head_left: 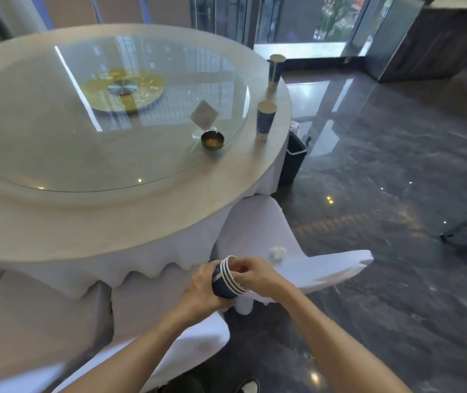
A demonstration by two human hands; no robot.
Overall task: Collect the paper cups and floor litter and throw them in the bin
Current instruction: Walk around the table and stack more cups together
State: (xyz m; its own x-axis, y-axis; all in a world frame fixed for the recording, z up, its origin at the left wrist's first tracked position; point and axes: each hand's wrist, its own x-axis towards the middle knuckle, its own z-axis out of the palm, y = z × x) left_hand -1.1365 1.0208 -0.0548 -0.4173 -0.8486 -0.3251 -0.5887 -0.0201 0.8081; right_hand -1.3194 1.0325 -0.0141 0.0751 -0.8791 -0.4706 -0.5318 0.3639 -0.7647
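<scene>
A nested stack of blue paper cups with white rims lies sideways between my hands, below the table's edge. My left hand wraps around the stack's body. My right hand grips the rims at the open end. Two more blue paper cups stand upright on the table's right rim: one nearer, one farther back. A crumpled white tissue lies on the seat of a white-covered chair. A dark bin stands on the floor behind the table's right side, partly hidden by the tablecloth.
The round table has a white cloth and a glass turntable carrying a gold ashtray and a card stand. A second white-covered chair is right below my arms. Dark glossy floor spreads to the right, glass doors behind.
</scene>
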